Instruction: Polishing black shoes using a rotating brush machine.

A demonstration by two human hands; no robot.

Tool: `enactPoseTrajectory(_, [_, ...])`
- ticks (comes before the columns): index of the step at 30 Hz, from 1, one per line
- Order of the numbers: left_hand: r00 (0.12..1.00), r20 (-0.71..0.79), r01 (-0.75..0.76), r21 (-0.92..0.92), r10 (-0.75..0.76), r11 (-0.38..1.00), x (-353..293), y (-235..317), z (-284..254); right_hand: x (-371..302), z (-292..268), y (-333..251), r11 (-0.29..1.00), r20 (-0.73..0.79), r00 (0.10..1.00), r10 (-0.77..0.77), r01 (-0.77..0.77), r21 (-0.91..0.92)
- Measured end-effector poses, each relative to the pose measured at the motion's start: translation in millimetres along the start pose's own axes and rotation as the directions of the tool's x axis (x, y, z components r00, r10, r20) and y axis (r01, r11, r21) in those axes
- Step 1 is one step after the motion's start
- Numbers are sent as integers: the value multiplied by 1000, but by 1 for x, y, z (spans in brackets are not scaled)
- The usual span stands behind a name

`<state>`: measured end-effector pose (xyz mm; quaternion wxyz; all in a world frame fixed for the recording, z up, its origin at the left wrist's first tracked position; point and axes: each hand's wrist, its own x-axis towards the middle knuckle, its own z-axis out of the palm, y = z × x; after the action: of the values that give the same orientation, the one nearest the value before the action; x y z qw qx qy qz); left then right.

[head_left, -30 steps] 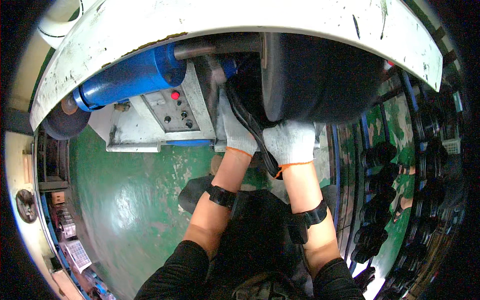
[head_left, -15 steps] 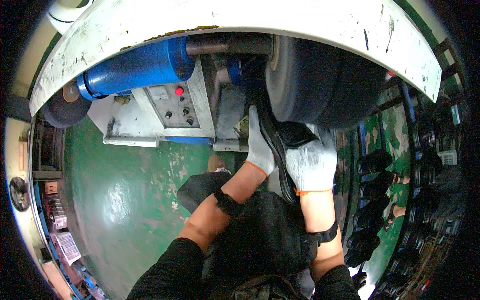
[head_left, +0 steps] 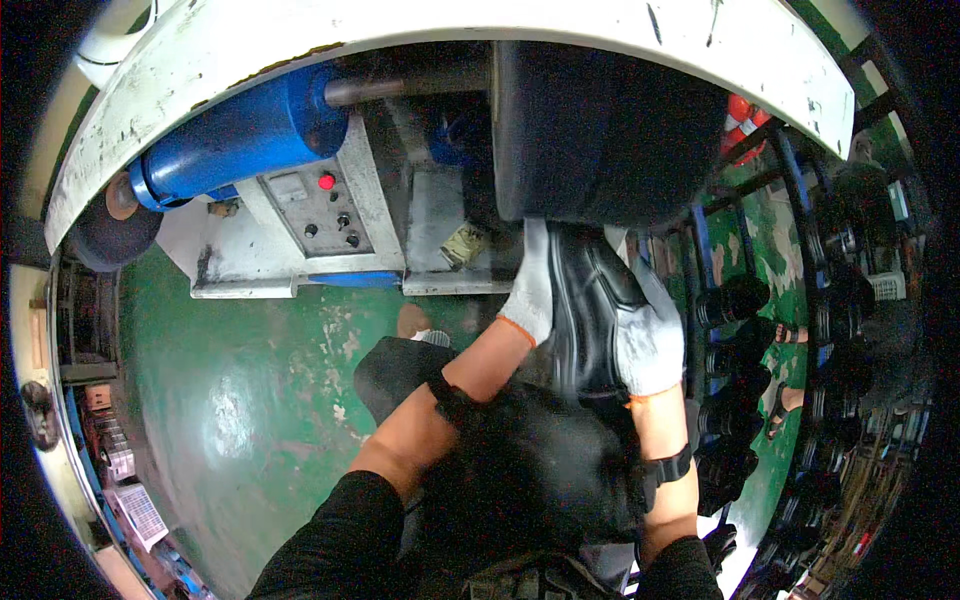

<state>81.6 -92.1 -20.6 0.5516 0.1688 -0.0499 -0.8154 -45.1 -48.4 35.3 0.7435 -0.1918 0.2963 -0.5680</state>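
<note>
A glossy black leather shoe (head_left: pixel 588 310) lies lengthwise between my two white-gloved hands, its upper facing up and its far end at the lower edge of a dark buffing wheel (head_left: pixel 610 135). My left hand (head_left: pixel 534 282) is closed along the shoe's left side, fingers reaching up to the wheel and partly hidden there. From the right, my right hand (head_left: pixel 652 338) grips the shoe, its fingers blurred along the upper. Whether the shoe touches the wheel, I cannot tell.
A white hood (head_left: pixel 420 22) arches over the wheel. To its left are a blue motor (head_left: pixel 240 138), a control panel with a red button (head_left: pixel 327 181) and a crumpled cloth (head_left: pixel 463 243) on a ledge. Racks of black shoes (head_left: pixel 735 300) stand at right; a smaller dark wheel (head_left: pixel 112 228) is far left.
The shoe has turned from its edge, sole to the left, so its upper now faces up. My right hand has shifted to its right side. The view has swung slightly right.
</note>
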Motion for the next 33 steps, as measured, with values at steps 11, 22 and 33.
enactPoseTrajectory(11, [884, -252, -232, 497, 395, 836, 45, 26, -50, 53, -19, 18, 989, 235, 971, -45, 75, -124])
enactPoseTrajectory(22, [936, -316, -172, -26, 155, 985, 50, 35, -57, 44, -1, 3, 945, -84, 992, 95, -116, -305])
enactPoseTrajectory(33, [885, -413, -147, 189, 214, 971, 32, 36, -58, 59, 22, 13, 699, -35, 947, -318, 210, -684])
